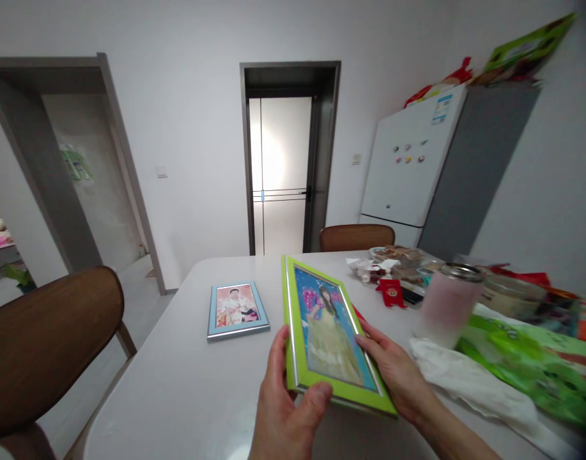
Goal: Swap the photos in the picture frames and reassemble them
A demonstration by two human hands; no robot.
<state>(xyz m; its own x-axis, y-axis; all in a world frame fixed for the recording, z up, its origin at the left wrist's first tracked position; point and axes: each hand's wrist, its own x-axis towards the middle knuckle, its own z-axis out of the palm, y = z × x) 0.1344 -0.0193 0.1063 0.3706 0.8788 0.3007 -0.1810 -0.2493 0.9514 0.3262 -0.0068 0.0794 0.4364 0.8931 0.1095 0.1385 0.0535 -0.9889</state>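
A lime-green picture frame [297, 338] is held up at a tilt over the near part of the table, its photo of a figure in a pale yellow dress facing me. My left hand [287, 409] grips its lower left corner, the thumb over the bottom edge and the fingers along the left side. On the right edge, my right hand [393, 367] is closed, thumb at the front and fingers behind, where they are partly hidden. A light-blue picture frame [261, 313] lies flat on the white table [177, 390], left of the green one and apart from it.
At the right stand a pink tumbler [450, 303], a white cloth [484, 383] and a green plastic package [532, 364]. Behind them are a red packet [392, 292] and food bags [402, 257]. Brown chairs stand at the left [53, 345] and far side [357, 236].
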